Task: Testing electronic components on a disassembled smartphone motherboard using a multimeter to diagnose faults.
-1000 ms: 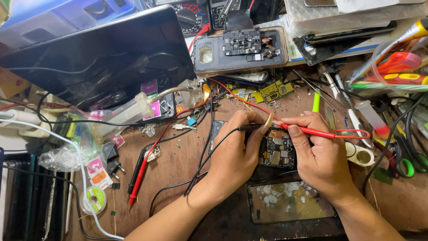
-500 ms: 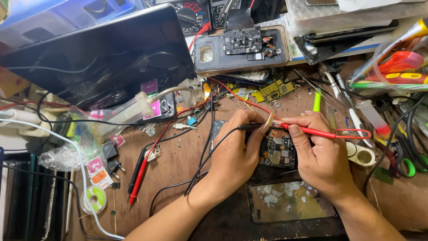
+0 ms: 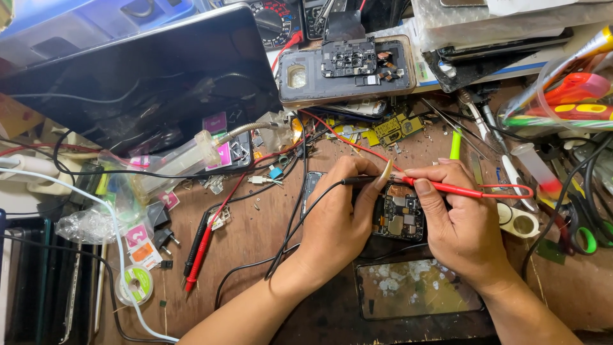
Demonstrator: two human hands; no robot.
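An opened phone [image 3: 397, 217] with its circuit board bare lies on the brown bench between my hands. My left hand [image 3: 338, 214] grips a thin black test probe [image 3: 359, 181] with a black lead running off to the left. My right hand [image 3: 461, 223] pinches a red test probe [image 3: 454, 188] with a red lead looping to the right. Both probe tips meet just above the board's top edge. Most of the phone's lower half is hidden under my hands.
A second opened phone [image 3: 348, 70] lies at the back. A dark tablet [image 3: 128, 76] leans at the left. Spare red and black probes [image 3: 201, 249] rest left of my arm. A glass panel [image 3: 418, 289] lies in front; tools [image 3: 562, 96], tape rolls [image 3: 518, 220] and wires crowd the right.
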